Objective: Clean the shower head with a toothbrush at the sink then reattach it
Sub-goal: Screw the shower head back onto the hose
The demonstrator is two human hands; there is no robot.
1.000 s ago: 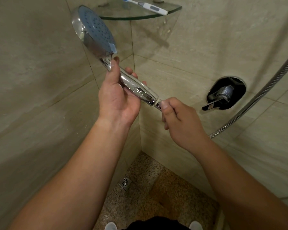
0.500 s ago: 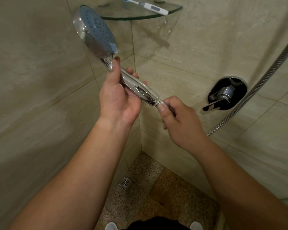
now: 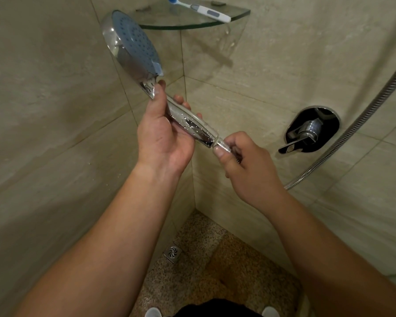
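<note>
Shower head (image 3: 133,45) held in the shower corner, handle wrapped by left hand (image 3: 165,136). Long axis slopes down-right to the hose nut (image 3: 223,146), pinched by right hand (image 3: 249,165) at the handle's end.

Glass corner shelf (image 3: 193,25) mounted high in the tiled corner; a white-and-blue toothbrush (image 3: 201,10) lies flat on it. Speckled floor (image 3: 238,271) carries a metal drain (image 3: 172,254).

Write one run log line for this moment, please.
left hand: holds shower head by handle | right hand: pinches hose nut at handle end | toothbrush: lying on glass shelf
</note>
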